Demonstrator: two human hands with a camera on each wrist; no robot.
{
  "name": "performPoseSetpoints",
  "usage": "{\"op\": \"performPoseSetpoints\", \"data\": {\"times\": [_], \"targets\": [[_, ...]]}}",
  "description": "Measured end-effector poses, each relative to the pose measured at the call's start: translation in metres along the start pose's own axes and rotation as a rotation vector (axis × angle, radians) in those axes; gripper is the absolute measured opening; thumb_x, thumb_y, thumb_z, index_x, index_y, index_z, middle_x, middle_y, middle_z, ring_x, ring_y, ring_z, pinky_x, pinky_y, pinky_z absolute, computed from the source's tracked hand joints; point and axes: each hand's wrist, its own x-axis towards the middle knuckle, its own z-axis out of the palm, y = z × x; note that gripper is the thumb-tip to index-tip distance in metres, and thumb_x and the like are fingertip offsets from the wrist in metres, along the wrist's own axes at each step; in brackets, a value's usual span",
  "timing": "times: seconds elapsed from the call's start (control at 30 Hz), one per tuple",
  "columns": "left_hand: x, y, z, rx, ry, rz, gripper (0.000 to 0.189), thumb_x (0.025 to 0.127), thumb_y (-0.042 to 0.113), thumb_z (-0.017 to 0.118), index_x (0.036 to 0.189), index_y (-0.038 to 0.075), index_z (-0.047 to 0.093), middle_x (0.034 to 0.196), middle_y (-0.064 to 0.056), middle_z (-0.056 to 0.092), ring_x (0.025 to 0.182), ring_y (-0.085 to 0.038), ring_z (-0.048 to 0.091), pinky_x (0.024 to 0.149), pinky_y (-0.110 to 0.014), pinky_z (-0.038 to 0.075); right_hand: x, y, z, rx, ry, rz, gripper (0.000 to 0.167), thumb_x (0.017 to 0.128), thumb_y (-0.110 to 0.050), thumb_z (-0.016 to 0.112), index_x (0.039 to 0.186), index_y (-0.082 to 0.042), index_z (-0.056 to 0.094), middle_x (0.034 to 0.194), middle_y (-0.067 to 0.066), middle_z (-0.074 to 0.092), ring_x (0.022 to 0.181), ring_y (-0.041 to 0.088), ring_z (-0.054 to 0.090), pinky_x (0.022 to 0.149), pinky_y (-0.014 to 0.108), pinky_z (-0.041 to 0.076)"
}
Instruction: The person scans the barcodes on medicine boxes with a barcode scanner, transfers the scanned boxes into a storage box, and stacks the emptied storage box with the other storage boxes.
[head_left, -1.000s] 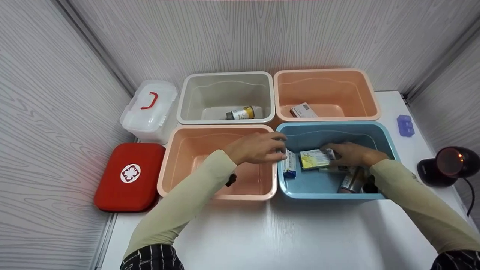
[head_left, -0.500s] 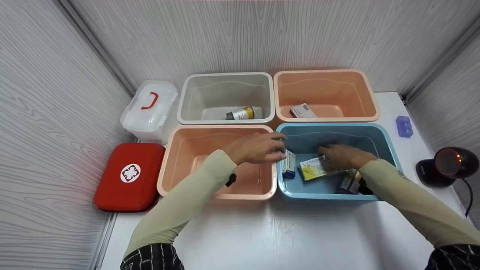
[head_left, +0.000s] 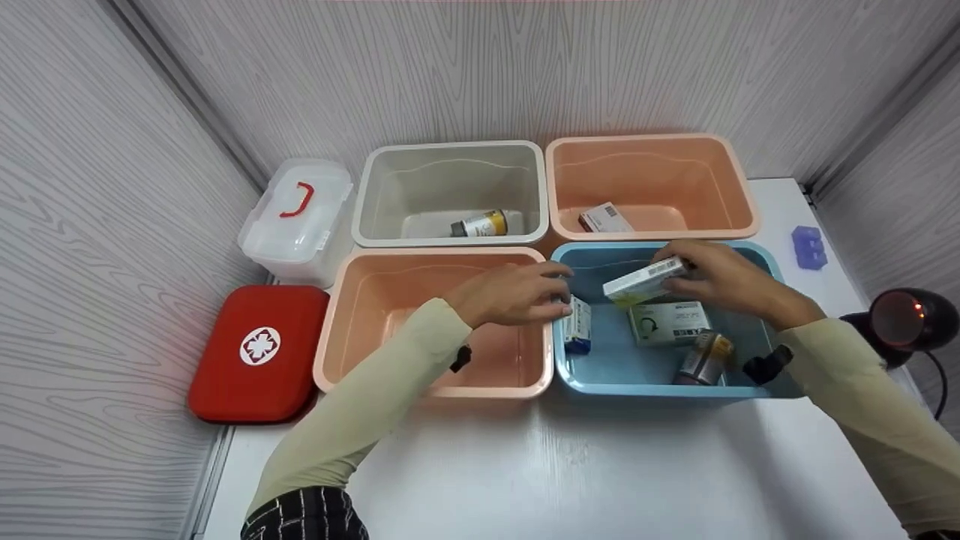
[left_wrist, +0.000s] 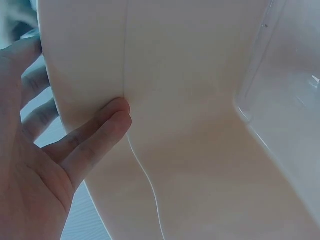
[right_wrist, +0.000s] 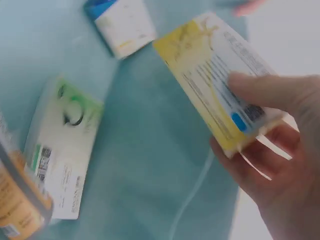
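1. Moved since the earlier frame: right hand (head_left: 721,281) and yellow-and-white box (head_left: 639,283), both raised toward the rear of the blue bin (head_left: 637,390); a green-and-white box (head_left: 670,323), largely covered then, now shows.
2. Right hand: thumb and fingers clamped on the yellow-and-white box, thumb across the broad face, fingers beneath.
3. Yellow-and-white box: over the inside of the blue bin, tilted; its exact height against the rim cannot be told. Long axis slants, right end in the right hand, free end out to the left. It lies left of the right hand, the nearer of the two.
4. Left hand (head_left: 516,295): at the right rim of the front peach bin (head_left: 487,360); fingers apart, two tips at the inner wall, others reaching past the rim. Pinching or merely resting: cannot tell.
5. Also in the blue bin: blue-and-white box (head_left: 577,326) at the left wall; bottle (head_left: 705,360) lying just beside the green-and-white box.
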Motion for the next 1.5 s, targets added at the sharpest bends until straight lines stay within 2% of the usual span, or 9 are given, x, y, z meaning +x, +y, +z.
{"op": "performPoseSetpoints", "data": {"times": [0.17,0.27,0.4,0.63,0.83,1.0,1.23,1.33,1.5], "targets": [[0.0,0.0,0.001,-0.013,-0.001,-0.008,0.046,0.115,0.048,0.05,0.142,0.017,0.071,0.172,-0.005,0.044,0.129,-0.021,0.067,0.114,-0.039,0.054,-0.017,-0.008,-0.021,-0.004,0.144,0.048,0.036,0.099,-0.007,0.081,0.132,-0.011,0.066,0.127,0.008,0.074,0.108,0.007,0.062,0.091,0.012,0.047],[-0.001,0.0,0.001,-0.024,-0.004,-0.013,0.046,0.114,0.048,0.051,0.142,0.017,0.071,0.172,-0.005,0.044,0.132,-0.022,0.066,0.116,-0.04,0.053,-0.027,-0.01,-0.027,0.012,0.2,0.074,0.039,0.1,-0.008,0.08,0.135,-0.009,0.063,0.129,0.009,0.073,0.109,-0.004,0.058,0.093,0.007,0.041],[-0.001,0.0,0.0,-0.036,-0.009,-0.025,0.046,0.114,0.048,0.052,0.143,0.016,0.07,0.172,-0.007,0.044,0.137,-0.023,0.064,0.118,-0.041,0.052,-0.04,-0.01,-0.032,0.021,0.261,0.086,0.041,0.102,-0.01,0.078,0.14,-0.008,0.064,0.129,0.008,0.071,0.106,-0.008,0.056,0.09,0.007,0.043],[-0.001,0.0,0.0,-0.023,-0.006,-0.025,0.048,0.114,0.05,0.051,0.144,0.017,0.07,0.172,-0.006,0.043,0.138,-0.023,0.063,0.119,-0.041,0.051,-0.069,0.007,-0.044,0.122,0.463,0.116,0.047,0.107,-0.006,0.069,0.152,-0.009,0.058,0.124,-0.022,0.062,0.099,-0.001,0.061,0.08,0.006,0.047],[-0.001,-0.001,0.001,-0.016,0.011,-0.021,0.047,0.114,0.049,0.051,0.143,0.017,0.07,0.172,-0.005,0.044,0.138,-0.022,0.063,0.118,-0.041,0.052,-0.096,0.035,-0.049,0.209,0.611,0.205,0.051,0.113,-0.014,0.058,0.162,-0.017,0.044,0.124,-0.018,0.06,0.091,0.004,0.062,0.073,0.008,0.051],[-0.002,-0.002,0.001,-0.021,0.01,-0.013,0.047,0.114,0.049,0.051,0.142,0.018,0.07,0.171,-0.004,0.044,0.139,-0.023,0.062,0.119,-0.041,0.051,-0.118,0.055,-0.047,0.235,0.708,0.309,0.041,0.115,-0.02,0.055,0.155,-0.012,0.047,0.131,-0.017,0.054,0.1,0.011,0.057,0.078,0.007,0.051],[-0.002,-0.003,0.001,-0.017,0.016,-0.019,0.047,0.114,0.05,0.051,0.143,0.018,0.07,0.171,-0.003,0.044,0.139,-0.023,0.061,0.12,-0.041,0.05,-0.147,0.087,-0.034,0.405,0.757,0.473,0.039,0.113,-0.026,0.06,0.152,-0.021,0.055,0.122,-0.01,0.058,0.07,0.012,0.046,0.051,0.022,0.036],[-0.001,-0.002,0.001,-0.021,0.016,-0.017,0.047,0.114,0.05,0.051,0.143,0.018,0.07,0.171,-0.004,0.045,0.14,-0.023,0.061,0.121,-0.042,0.05,-0.158,0.101,-0.024,0.576,0.814,0.505,0.04,0.11,-0.022,0.066,0.15,-0.018,0.059,0.118,-0.005,0.062,0.076,0.011,0.052,0.056,0.017,0.04],[0.0,-0.001,0.0,-0.02,0.015,-0.006,0.047,0.114,0.049,0.051,0.144,0.018,0.07,0.171,-0.005,0.045,0.141,-0.024,0.061,0.121,-0.042,0.05,-0.166,0.114,-0.004,0.62,0.879,0.673,0.039,0.11,-0.027,0.067,0.149,-0.023,0.065,0.105,-0.004,0.051,0.09,0.009,0.05,0.069,0.01,0.046]]}}
